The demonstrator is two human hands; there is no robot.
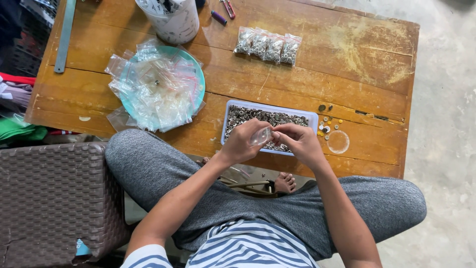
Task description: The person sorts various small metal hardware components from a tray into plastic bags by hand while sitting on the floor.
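The person's left hand (242,143) pinches a small clear bag (261,135) between thumb and fingers; the right hand (297,141) meets it, fingertips closed at the bag's mouth. Just beyond the fingers sits a white tray (312,119) of small metal pieces. Farther out lie four filled bags (267,47), and left of the fingers a teal plate (198,79) of empty bags.
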